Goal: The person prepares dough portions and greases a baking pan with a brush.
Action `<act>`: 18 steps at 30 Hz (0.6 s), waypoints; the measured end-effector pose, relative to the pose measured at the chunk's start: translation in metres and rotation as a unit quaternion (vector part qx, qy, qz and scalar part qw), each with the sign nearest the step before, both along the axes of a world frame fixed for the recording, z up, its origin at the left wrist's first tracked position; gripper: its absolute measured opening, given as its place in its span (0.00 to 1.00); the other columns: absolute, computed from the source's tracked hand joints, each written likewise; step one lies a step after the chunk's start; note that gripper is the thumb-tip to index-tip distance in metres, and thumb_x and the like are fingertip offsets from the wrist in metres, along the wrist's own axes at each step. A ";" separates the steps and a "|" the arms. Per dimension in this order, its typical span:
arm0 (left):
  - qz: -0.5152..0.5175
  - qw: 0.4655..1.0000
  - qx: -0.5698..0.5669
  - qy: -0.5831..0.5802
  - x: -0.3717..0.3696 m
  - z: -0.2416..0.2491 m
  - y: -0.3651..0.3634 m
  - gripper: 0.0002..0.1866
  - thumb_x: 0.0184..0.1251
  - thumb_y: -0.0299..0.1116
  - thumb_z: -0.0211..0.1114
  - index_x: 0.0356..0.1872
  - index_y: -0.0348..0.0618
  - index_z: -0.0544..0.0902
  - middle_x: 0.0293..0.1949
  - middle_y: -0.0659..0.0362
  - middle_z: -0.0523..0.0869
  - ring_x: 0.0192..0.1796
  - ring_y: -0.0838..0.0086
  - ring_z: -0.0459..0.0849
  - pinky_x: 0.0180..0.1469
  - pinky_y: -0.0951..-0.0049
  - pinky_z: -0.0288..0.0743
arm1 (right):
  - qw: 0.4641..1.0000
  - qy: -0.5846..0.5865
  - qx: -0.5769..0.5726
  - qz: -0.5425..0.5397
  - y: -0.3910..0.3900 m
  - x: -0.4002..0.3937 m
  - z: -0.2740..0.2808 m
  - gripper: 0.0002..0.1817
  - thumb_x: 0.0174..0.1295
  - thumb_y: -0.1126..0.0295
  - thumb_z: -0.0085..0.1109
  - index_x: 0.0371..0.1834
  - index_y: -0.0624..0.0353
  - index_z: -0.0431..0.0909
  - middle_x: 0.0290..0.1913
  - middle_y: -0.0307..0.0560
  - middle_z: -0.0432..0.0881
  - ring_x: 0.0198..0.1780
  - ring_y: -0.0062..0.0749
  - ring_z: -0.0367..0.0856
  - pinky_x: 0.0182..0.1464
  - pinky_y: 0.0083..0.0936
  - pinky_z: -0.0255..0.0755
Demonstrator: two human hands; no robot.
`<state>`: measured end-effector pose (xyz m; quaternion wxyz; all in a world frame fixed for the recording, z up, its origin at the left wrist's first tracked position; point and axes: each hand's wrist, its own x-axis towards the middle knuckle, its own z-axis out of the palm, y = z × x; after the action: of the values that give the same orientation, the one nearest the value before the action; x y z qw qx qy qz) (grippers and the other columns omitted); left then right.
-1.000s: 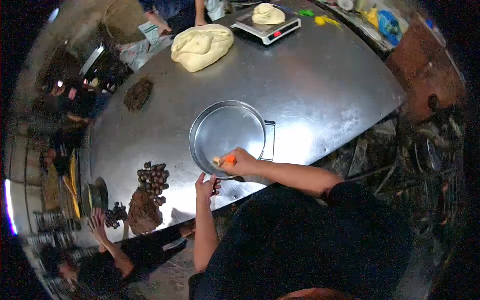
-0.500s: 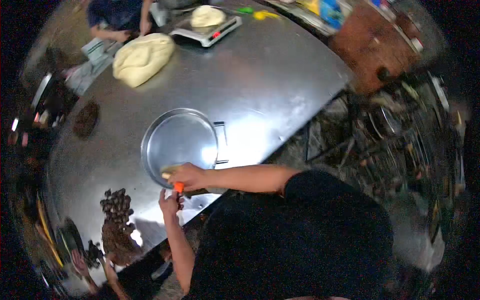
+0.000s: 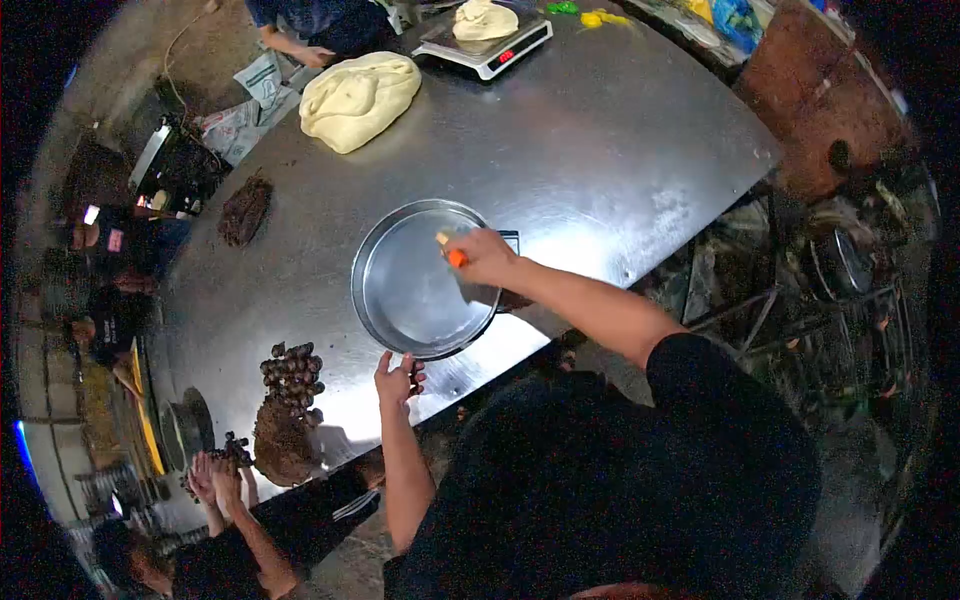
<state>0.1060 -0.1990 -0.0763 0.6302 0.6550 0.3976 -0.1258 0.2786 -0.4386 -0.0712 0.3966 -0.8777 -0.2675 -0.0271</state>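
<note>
A round metal pan (image 3: 375, 300) sits on the steel table. My right hand (image 3: 482, 258) is over the pan's right side, closed around a small tool (image 3: 457, 259) with an orange and cream end; the rest of the tool is hidden by the hand. At the near rim is my left hand (image 3: 398, 383), fingers apart and loosely curled, fingertips right at the pan's edge. Dark metal brackets (image 3: 511, 240) show at the pan's right side, partly behind my right wrist.
A large dough mass (image 3: 360, 100) and a scale (image 3: 490, 55) carrying a dough piece (image 3: 485, 20) are at the back. Dark balls (image 3: 292, 375) and brown paste (image 3: 283, 445) lie left, near another person's hands (image 3: 218, 480). A second person (image 3: 320, 25) stands behind the dough.
My right hand with the tool has moved from the near rim to the pan's right side. My left hand stays near the rim. The whole view has shifted.
</note>
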 end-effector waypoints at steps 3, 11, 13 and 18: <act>0.019 1.000 0.000 -0.007 0.003 0.003 -0.001 0.38 0.64 0.35 0.64 0.69 0.46 0.52 0.28 0.53 0.83 0.21 0.72 0.79 0.18 0.72 0.70 | 0.996 -0.057 0.068 -0.029 -0.003 -0.004 0.001 0.12 0.45 0.68 0.62 0.36 0.48 0.82 0.31 0.49 0.82 0.28 0.48 0.80 0.31 0.42 0.74; 0.008 1.000 0.021 0.005 0.002 0.011 -0.007 0.32 0.66 0.36 0.62 0.67 0.45 0.56 0.27 0.56 0.83 0.22 0.72 0.80 0.21 0.71 0.72 | 0.985 -0.054 -0.062 -0.154 -0.172 -0.013 -0.039 0.15 0.48 0.69 0.62 0.42 0.50 0.80 0.44 0.50 0.82 0.40 0.45 0.83 0.43 0.37 0.77; 0.005 1.000 0.005 0.016 0.003 0.009 -0.005 0.32 0.66 0.36 0.62 0.67 0.45 0.56 0.27 0.55 0.83 0.22 0.72 0.79 0.21 0.71 0.72 | 0.959 0.084 -0.095 -0.255 -0.244 -0.010 -0.025 0.12 0.47 0.69 0.62 0.37 0.51 0.82 0.34 0.54 0.83 0.37 0.47 0.83 0.41 0.37 0.76; 0.017 1.000 -0.001 0.016 0.004 0.009 -0.007 0.34 0.66 0.35 0.62 0.68 0.44 0.54 0.27 0.54 0.83 0.22 0.71 0.79 0.21 0.70 0.72 | 0.851 -0.048 -0.259 -0.454 -0.368 0.024 -0.006 0.06 0.54 0.70 0.56 0.32 0.54 0.82 0.32 0.53 0.83 0.36 0.48 0.82 0.39 0.42 0.75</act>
<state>0.1097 -0.2062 -0.0673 0.6264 0.6455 0.4185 -0.1257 0.3029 -0.8063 -0.0768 0.0847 -0.9700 0.1451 -0.1758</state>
